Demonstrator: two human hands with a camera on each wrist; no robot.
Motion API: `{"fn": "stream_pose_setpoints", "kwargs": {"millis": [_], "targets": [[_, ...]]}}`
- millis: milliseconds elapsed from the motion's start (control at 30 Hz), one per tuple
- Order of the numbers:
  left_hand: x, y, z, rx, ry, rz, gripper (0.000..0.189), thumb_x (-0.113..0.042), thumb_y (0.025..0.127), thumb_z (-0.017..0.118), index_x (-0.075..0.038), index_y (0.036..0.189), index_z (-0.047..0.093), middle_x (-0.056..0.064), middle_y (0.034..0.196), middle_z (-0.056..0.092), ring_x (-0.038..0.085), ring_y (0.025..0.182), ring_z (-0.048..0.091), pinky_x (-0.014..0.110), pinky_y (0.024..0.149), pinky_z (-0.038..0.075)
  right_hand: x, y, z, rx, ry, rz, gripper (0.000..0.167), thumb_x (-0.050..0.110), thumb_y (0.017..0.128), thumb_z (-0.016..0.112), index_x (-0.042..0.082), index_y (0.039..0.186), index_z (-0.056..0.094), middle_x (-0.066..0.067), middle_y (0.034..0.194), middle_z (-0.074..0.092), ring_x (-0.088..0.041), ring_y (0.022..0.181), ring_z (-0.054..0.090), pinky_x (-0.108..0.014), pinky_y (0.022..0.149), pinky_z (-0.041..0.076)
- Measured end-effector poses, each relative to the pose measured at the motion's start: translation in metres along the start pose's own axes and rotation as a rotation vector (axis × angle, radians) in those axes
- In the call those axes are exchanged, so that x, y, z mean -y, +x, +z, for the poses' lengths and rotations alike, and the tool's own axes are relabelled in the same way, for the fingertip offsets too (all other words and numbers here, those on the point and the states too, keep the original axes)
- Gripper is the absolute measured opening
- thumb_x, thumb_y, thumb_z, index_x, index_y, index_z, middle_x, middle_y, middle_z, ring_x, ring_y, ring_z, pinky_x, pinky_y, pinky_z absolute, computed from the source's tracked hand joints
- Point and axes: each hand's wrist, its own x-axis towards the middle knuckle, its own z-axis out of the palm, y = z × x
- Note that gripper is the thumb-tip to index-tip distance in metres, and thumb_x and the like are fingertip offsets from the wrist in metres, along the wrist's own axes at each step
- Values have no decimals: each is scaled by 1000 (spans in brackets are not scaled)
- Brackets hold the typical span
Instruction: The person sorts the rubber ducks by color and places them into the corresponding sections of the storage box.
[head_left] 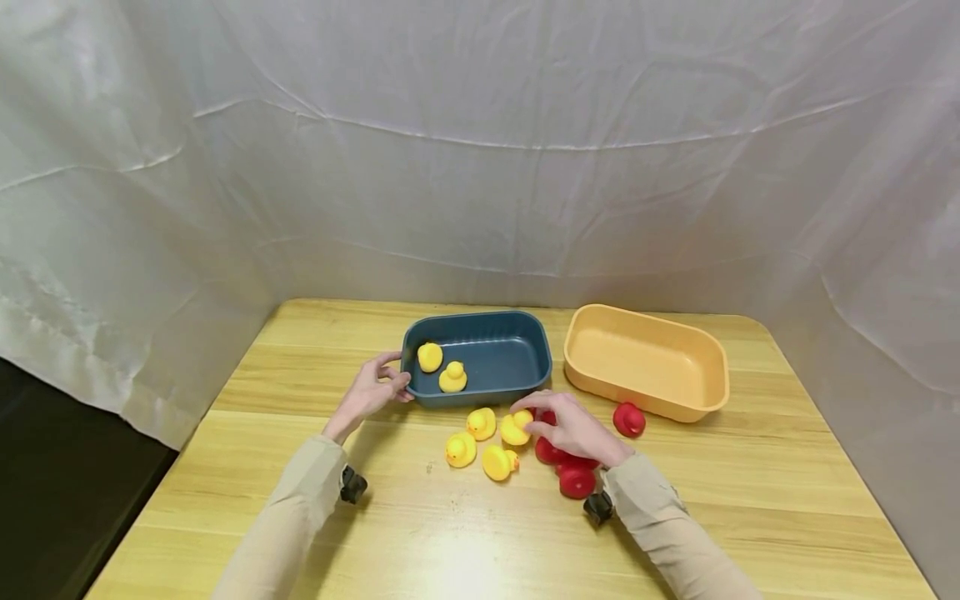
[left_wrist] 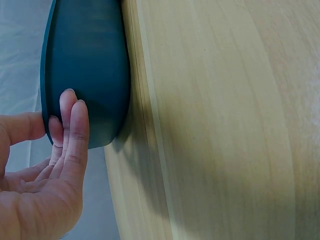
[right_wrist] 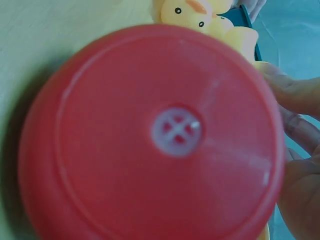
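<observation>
Currently, the left hand (head_left: 370,390) is holding the near-left end of a dark blue tray (head_left: 480,399), its grip nearly closed, with the thumb at the rim and the other fingers pressing against the outer wall. Meanwhile, the right hand (head_left: 573,427) is reaching over a yellow duck (head_left: 512,431) that is sitting just in front of that tray. This grip is curving thumb and fingers round the duck, narrowed to about its width; how firmly it is pressing, I cannot tell, since a red duck's base (right_wrist: 110,140) is blocking most of the right wrist view.

Three loose yellow ducks (head_left: 460,449) are lying close by on the wooden tabletop (head_left: 405,517), one of them tipped on its side. Two further yellow ducks (head_left: 452,380) are resting inside the blue tray, toward its left end. Beneath and beside the right hand, several red ducks (head_left: 577,479) are clustering, partly hidden by it. A lone red duck (head_left: 628,419) is sitting just before an orange tray (head_left: 645,396), which is standing to the right of the blue one. Behind everything, pale sheeting (head_left: 480,183) is hanging in creases.
</observation>
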Motion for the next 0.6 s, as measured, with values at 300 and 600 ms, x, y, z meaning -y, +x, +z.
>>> {"fn": "stream_pose_setpoints", "kwargs": {"millis": [300,600], "targets": [[0,0,0,-3,0,-1,58,-3,100,56,10,151,33,12,88,66,20,75,74,43,81,65,4,4,-1,-55,40,-32,31,12,92,72,4,122,70,-8,120,73,-25,112,67,-38,98,58],[0,-1,0,0,-2,-1,57,-3,100,56,10,151,33,11,87,66,22,75,74,43,81,65,10,15,-6,-126,70,-69,31,6,89,74,2,120,71,-11,116,74,-26,105,68,-40,93,61]]}}
